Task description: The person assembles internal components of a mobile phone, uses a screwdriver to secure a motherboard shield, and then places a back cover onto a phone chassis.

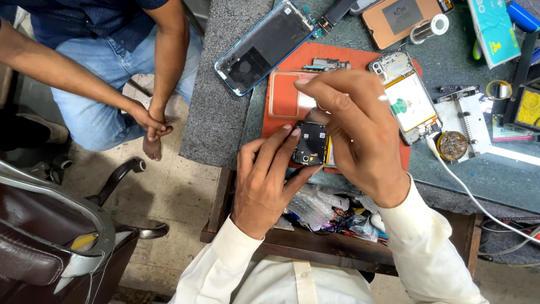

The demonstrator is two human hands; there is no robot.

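Head view: the left hand [264, 177] steadies an opened phone [310, 143] by its edges on the orange mat [292, 59]; the right hand [354, 126] pinches a thin tool [382, 97]. Likely light, stiff, fragile: hold the frame edges, not the circuitry.

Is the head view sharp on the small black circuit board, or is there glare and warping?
Head view: the small black circuit board between the left hand and right hand is sharp and evenly lit; white glare streaks the glass bench top at right; wide-angle bending shows at the edges.
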